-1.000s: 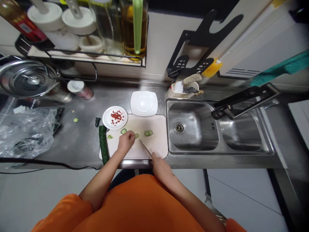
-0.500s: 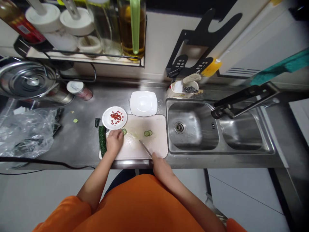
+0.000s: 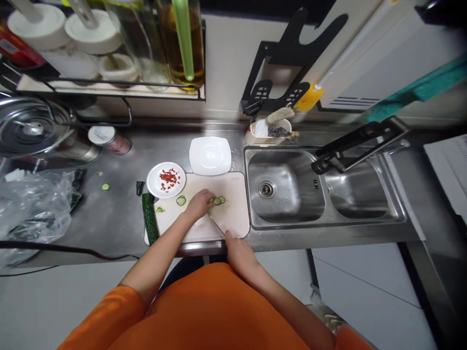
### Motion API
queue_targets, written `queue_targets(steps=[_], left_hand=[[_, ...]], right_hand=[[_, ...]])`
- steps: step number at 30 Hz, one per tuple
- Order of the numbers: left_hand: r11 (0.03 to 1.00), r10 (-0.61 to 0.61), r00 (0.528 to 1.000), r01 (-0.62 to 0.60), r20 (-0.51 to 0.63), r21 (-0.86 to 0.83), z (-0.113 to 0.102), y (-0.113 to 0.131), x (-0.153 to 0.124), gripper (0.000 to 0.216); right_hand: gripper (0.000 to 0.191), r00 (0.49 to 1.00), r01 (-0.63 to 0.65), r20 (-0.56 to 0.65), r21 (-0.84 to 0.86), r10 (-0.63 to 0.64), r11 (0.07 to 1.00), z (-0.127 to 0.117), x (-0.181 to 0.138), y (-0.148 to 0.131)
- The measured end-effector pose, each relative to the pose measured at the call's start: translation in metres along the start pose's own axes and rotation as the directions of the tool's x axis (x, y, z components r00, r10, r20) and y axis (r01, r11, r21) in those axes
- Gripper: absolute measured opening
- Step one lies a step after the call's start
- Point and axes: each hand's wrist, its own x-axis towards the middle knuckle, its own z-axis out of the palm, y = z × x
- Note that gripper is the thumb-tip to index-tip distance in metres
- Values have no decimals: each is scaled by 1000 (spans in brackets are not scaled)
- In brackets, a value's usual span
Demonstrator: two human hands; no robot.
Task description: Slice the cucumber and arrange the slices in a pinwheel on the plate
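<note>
A pale cutting board (image 3: 233, 221) lies on the steel counter beside the sink. My left hand (image 3: 200, 204) reaches over the board, fingers curled onto the cucumber slices (image 3: 219, 200) near its right side. My right hand (image 3: 237, 250) at the board's front edge is closed on the handle of a knife (image 3: 216, 224), whose blade points up-left across the board. More slices (image 3: 181, 200) lie on the board's left part. A long dark cucumber piece (image 3: 149, 223) lies along the board's left edge.
A small round plate with chopped red chilli (image 3: 166, 179) and an empty square white plate (image 3: 210, 155) sit behind the board. The sink (image 3: 284, 189) is to the right, a plastic bag (image 3: 32, 206) and a steel pot lid (image 3: 29, 126) to the left. A shelf of bottles hangs above.
My left hand went from the board's left side across to the slices on the right. The knife hand stayed near the front edge. The view shifted slightly.
</note>
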Motion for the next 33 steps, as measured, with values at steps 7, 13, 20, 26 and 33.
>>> queue_targets(steps=[7,13,20,26,33], left_hand=[[998,-49,998,48,-35,-46,-2,9,-2,8],[973,-151,988,147,-10,-178,-12,20,-10,4],[969,-144,986,157,80,-189,-49,3,-31,11],[1000,2,998,-2,56,-16,-51,-10,-29,21],[989,-99,971,120,-217,87,-15,-13,-59,23]], right_hand=[[51,1000,-2,6,23,1,1000,0,0,2],[48,1000,4,28,9,-5,1000,0,3,4],[34,1000,22,4,18,-22,1000,3,7,10],[38,999,12,-39,4,-12,1000,4,8,10],[37,997,-9,-79,-2,9,1000,0,11,5]])
